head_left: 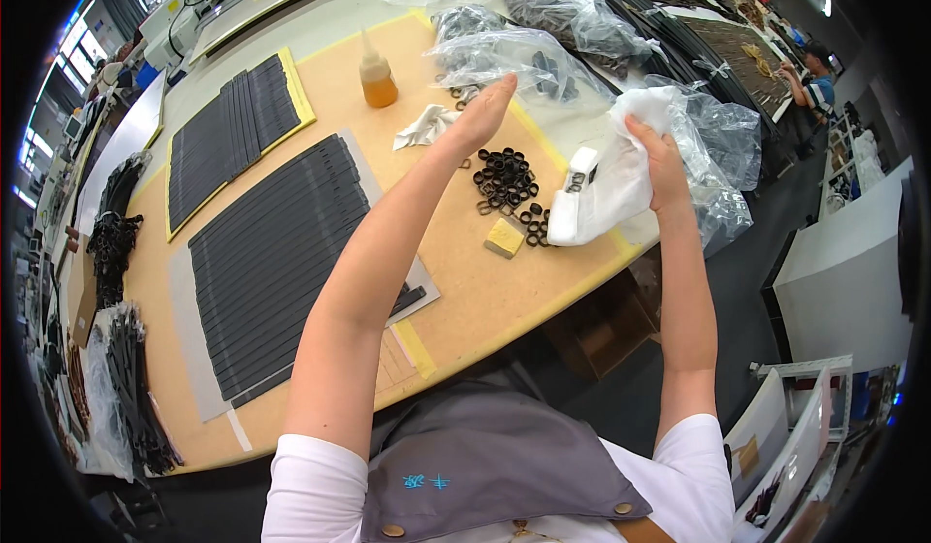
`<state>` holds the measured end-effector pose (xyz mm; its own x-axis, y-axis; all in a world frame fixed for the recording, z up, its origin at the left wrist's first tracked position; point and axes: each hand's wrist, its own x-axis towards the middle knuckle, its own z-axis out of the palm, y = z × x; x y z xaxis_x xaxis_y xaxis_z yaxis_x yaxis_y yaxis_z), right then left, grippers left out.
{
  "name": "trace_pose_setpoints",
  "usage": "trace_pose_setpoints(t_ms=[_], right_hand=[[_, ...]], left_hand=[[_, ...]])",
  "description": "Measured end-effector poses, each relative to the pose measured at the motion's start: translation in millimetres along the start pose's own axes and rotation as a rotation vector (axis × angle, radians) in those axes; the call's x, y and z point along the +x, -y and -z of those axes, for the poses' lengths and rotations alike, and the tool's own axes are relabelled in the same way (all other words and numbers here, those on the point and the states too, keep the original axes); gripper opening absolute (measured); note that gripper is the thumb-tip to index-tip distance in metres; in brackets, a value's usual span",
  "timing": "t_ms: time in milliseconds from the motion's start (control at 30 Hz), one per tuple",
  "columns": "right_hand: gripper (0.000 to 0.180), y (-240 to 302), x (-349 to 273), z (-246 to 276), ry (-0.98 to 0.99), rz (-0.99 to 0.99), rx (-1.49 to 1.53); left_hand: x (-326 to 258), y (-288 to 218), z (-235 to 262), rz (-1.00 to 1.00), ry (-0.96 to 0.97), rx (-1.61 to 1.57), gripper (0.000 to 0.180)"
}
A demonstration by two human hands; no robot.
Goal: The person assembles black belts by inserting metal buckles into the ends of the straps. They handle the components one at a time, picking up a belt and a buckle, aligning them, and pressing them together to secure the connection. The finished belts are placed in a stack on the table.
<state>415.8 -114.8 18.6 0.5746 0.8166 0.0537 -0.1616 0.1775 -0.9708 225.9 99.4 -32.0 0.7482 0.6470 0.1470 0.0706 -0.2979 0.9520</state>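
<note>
My right hand (661,160) grips the upper end of a white, soft plastic bag (621,189), with the thumb on top. Small dark loops (574,182) show at the bag's left side. The bag's lower end is over a pile of black rings (504,176) on the table. My left hand (485,116) is raised above the table to the left of the bag, fingers stretched out, holding nothing. Beneath it lies a crumpled white cloth (427,127). A small yellow block (504,238) sits by the rings.
Black strips (281,262) lie side by side on a board, with a second strip-covered board (238,126) behind. A bottle of amber liquid (377,79) stands mid-table. Clear plastic bags (572,10) crowd the far right. Bundled black straps (131,388) are at the left edge. Another person (817,82) is far right.
</note>
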Motion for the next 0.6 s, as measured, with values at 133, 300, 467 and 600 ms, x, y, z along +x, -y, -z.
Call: trace_pose_setpoints(t_ms=[133,300,467,600], right_hand=[[0.033,10,5,1,0.044,-0.029,-0.016],[0.035,27,2,-19,0.123,-0.019,0.008],[0.034,27,12,-30,0.153,-0.008,0.036],[0.033,27,10,-46,0.234,0.010,0.063]], left_hand=[[-24,30,-17,0.045,0.144,0.116,0.081],[-37,50,-24,0.024,0.163,0.037,0.077],[-43,53,-20,-0.027,0.143,0.028,0.073],[-56,59,-19,-0.110,0.117,0.225,0.065]])
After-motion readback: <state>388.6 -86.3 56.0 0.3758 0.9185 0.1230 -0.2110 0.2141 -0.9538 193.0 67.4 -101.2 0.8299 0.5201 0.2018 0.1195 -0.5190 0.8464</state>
